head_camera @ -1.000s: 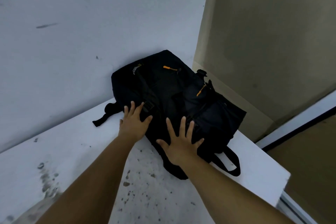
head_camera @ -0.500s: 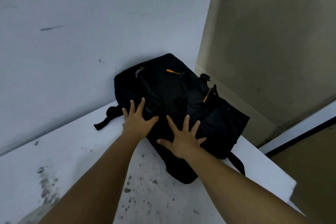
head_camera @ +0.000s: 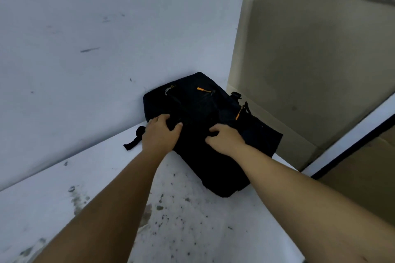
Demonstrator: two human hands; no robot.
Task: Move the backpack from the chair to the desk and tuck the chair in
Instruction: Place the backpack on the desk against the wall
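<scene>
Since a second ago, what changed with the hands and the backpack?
Both hands went from flat, spread fingers to curled: the left hand and right hand now bunch the fabric of the backpack. The backpack remains on the desk against the wall.

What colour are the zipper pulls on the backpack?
Orange, on the black backpack; the head view shows the zipper pulls best.

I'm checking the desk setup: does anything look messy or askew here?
Dark stains speckle the desk near the front. The backpack lies skewed against the wall, one strap trailing left.
</scene>
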